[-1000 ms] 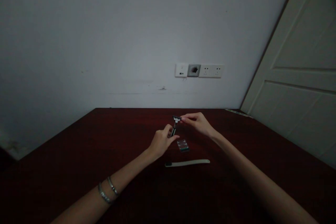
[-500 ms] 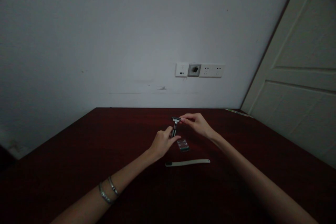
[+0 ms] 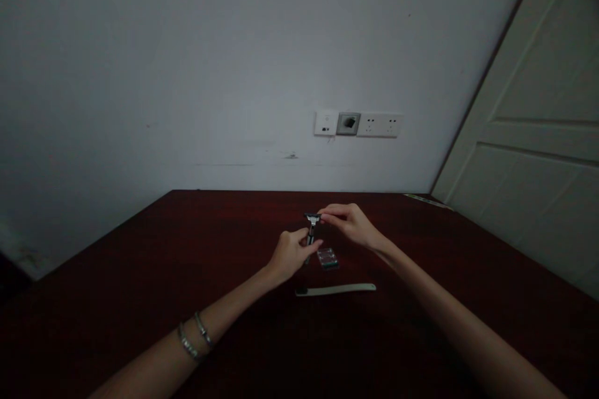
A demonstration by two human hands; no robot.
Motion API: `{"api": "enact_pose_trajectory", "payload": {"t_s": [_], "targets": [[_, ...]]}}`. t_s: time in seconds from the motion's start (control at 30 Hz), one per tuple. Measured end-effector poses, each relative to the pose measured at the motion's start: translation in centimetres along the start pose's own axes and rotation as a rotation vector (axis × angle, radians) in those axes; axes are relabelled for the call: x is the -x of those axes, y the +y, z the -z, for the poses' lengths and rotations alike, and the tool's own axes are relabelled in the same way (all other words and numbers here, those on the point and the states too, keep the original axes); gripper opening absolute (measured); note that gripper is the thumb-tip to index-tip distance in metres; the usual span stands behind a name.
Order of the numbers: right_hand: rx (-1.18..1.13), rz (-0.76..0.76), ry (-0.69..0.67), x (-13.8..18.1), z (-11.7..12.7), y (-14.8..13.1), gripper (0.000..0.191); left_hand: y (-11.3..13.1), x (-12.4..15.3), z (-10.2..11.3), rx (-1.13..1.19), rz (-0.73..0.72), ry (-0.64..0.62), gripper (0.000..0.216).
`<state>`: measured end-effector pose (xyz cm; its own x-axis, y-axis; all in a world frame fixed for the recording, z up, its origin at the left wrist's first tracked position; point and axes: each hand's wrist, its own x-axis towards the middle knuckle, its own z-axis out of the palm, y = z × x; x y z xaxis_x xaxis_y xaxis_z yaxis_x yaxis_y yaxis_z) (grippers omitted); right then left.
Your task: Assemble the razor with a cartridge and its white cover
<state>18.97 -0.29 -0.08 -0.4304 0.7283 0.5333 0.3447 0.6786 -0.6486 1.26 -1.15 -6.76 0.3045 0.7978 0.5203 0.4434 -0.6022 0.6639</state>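
Note:
A razor [image 3: 311, 232] with a dark head and a silver-and-black handle stands roughly upright above the table. My left hand [image 3: 290, 252] is closed around its handle, the thumb stretched along the right side. At the top, my right hand [image 3: 350, 222] pinches the right end of the razor's head between thumb and fingers. Just below the hands lies a small clear plastic case [image 3: 327, 258], its contents too dim to make out. Nearer to me is a long, pale, narrow strip-like handle [image 3: 337, 290] with a dark left end.
The dark red table [image 3: 224, 230] reaches back to a pale wall. Socket plates [image 3: 379, 125] are set in the wall behind my hands. A panelled door [image 3: 538, 137] stands on the right, and a thin flat strip [image 3: 428, 201] lies at the far right table edge.
The razor has come down slightly between my hands, and more of its lower handle shows under my left hand. My grips look the same; the view has shifted a little.

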Motion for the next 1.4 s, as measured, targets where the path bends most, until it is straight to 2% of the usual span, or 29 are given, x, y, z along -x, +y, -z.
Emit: {"api": "enact_pose_trajectory", "payload": {"t_s": [0.7,1.4], "targets": [[0.015,0.079,-0.011,0.1,0.2,-1.8,0.022,0.2,0.0,0.3,-0.051,-0.056,0.076,0.033],[0.064,0.153,-0.024,0.4,0.3,-2.4,0.022,0.4,-0.1,0.6,-0.090,-0.083,0.074,0.033]]}}
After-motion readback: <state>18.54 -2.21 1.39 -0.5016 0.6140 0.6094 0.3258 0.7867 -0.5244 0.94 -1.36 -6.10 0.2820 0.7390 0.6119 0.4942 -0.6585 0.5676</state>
